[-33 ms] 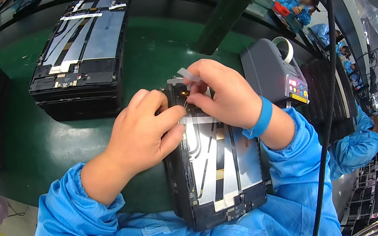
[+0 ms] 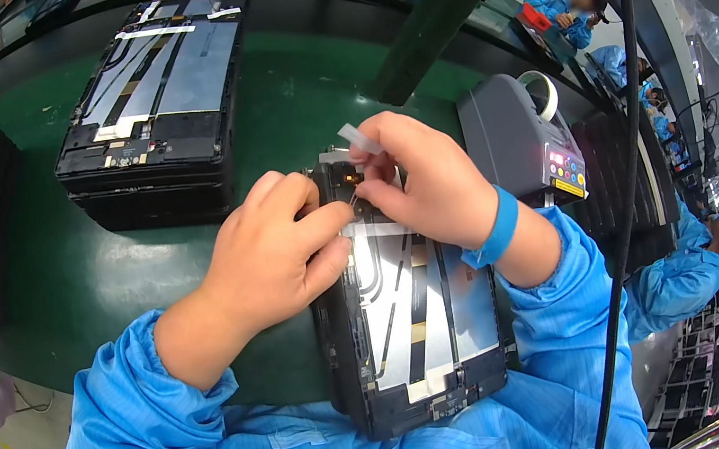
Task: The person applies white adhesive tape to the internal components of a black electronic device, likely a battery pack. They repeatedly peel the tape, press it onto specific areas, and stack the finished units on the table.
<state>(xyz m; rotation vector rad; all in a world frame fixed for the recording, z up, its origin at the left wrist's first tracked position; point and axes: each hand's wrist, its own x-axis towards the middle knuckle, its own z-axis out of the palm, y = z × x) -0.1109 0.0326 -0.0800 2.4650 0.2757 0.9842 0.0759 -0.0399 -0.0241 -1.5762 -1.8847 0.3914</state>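
In front of me lies an opened tablet-like device (image 2: 465, 302), its silver inner plate, black flat cables and dark end boards exposed, on top of a dark stack. Over its far end my left hand (image 2: 272, 245) is closed, with the index fingertip down at the components. Facing it, my right hand (image 2: 428, 179) is closed too, thumb and fingers bent together. A short translucent strip of tape (image 2: 359, 138) sticks out from its curled fingers. Between the fingertips shows a thin pale wire-like line; my fingers hide where its ends go. A blue band circles my right wrist.
A stack of similar opened devices (image 2: 195, 80) stands on the green table (image 2: 137, 273) at the far left. To the right is a grey tape dispenser (image 2: 507, 136) with a lit panel. A black cable (image 2: 617, 294) hangs down the right side. Several co-workers in blue sit beyond.
The translucent strip at my right fingers has shifted very slightly. Both hands and the device otherwise stay in place.
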